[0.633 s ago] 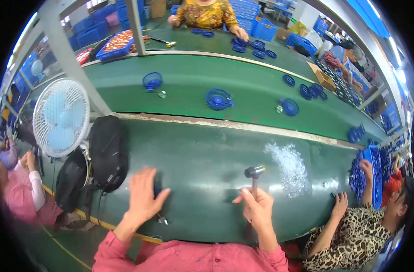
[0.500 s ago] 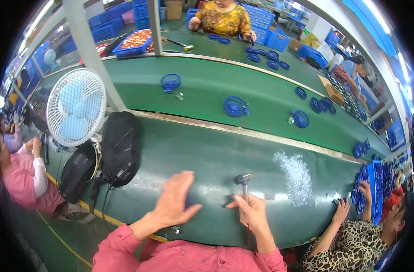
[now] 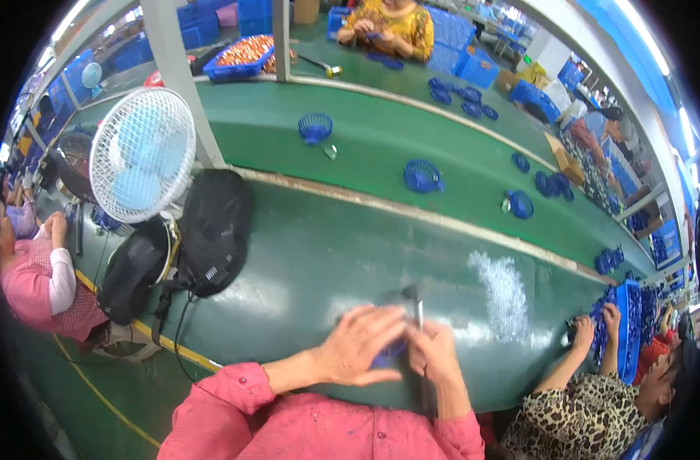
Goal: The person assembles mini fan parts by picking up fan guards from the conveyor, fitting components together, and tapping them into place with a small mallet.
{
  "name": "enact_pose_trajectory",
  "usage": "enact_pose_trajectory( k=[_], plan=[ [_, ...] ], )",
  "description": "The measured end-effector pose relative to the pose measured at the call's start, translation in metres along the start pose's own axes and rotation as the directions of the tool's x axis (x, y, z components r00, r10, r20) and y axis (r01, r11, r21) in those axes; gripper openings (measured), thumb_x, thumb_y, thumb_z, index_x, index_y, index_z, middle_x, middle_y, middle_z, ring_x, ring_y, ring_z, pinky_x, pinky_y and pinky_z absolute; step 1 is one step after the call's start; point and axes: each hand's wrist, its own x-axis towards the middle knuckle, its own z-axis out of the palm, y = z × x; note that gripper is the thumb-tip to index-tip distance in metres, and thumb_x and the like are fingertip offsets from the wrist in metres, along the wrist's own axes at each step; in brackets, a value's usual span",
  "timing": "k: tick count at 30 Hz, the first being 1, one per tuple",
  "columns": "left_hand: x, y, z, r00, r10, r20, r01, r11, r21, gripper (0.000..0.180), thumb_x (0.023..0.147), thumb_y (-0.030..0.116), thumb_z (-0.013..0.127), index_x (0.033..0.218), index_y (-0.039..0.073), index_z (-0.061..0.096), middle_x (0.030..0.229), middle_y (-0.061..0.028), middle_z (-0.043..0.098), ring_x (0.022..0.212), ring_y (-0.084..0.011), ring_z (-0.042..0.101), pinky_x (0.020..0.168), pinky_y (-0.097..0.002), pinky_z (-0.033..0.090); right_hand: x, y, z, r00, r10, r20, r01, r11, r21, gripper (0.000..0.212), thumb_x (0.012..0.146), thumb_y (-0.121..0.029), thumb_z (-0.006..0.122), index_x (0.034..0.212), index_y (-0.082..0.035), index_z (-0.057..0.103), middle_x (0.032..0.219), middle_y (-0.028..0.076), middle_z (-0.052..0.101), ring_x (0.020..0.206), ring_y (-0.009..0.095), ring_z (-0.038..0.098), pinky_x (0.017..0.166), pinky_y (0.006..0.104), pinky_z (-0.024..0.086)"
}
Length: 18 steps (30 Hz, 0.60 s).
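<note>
My right hand (image 3: pixel 437 354) is closed round the handle of a hammer (image 3: pixel 413 295), whose dark head points away from me over the green work surface. Close beside it, my left hand (image 3: pixel 359 346) has its fingers stretched out, palm down. A round blue plastic part (image 3: pixel 391 353) shows partly beneath and beside the left fingers; most of it is hidden. I cannot tell whether the left hand touches it. To the right on the work surface (image 3: pixel 319 253) lies a patch of small clear or silvery pieces (image 3: pixel 500 295).
A white fan (image 3: pixel 143 153) and a black bag (image 3: pixel 215 230) stand at the left. Blue plastic baskets (image 3: pixel 423 176) lie on the green belt (image 3: pixel 365 138) beyond a pale ledge. A co-worker (image 3: pixel 595 406) works at the right beside a blue bin (image 3: pixel 628 326); another person (image 3: pixel 388 31) sits opposite.
My left hand has moved right, up against the hammer hand, and the blue part now shows between them. The view has shifted slightly. The person opposite has brought both hands together.
</note>
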Motion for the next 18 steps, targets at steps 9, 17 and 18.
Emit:
enact_pose_trajectory(
  k=[9, 17, 18],
  plan=[
    [-0.001, -0.004, -0.016, 0.603, -0.687, 0.405, 0.669, 0.159, -0.726, 0.064, 0.1, 0.024, 0.055, 0.146, -0.003, 0.021, 0.12, -0.0216, 0.058, 0.069, -0.0156, 0.062, 0.057, -0.0254, 0.052, 0.005, -0.02, -0.018, 0.979, -0.188, -0.081, 0.193, 0.979, 0.063, 0.025, 0.095, -0.019, 0.06, 0.104, 0.004, 0.062, 0.055, 0.003, 0.051, 0.032, 0.007, 0.032, 0.029, 0.024, 0.028],
    [0.008, 0.009, -0.013, 0.555, -0.438, 0.707, 0.69, -0.232, -0.685, 0.059, 0.101, 0.026, 0.052, 0.143, -0.003, 0.024, 0.102, -0.025, 0.065, 0.065, -0.0214, 0.067, 0.057, -0.0326, 0.059, 0.003, -0.018, -0.012, 0.955, -0.25, -0.163, 0.261, 0.964, 0.051, 0.023, 0.096, -0.019, 0.06, 0.102, 0.004, 0.061, 0.05, 0.0, 0.046, 0.031, 0.007, 0.034, 0.03, 0.0241, 0.028],
    [0.007, 0.01, -0.011, 0.553, -0.416, 0.721, 0.712, -0.214, -0.669, 0.057, 0.101, 0.026, 0.051, 0.143, -0.003, 0.025, 0.101, -0.0248, 0.065, 0.067, -0.0224, 0.068, 0.059, -0.0334, 0.059, 0.004, -0.018, -0.011, 0.954, -0.251, -0.165, 0.263, 0.963, 0.052, 0.023, 0.096, -0.019, 0.06, 0.102, 0.004, 0.061, 0.05, 0.0, 0.046, 0.031, 0.007, 0.034, 0.03, 0.0241, 0.028]
  ],
)
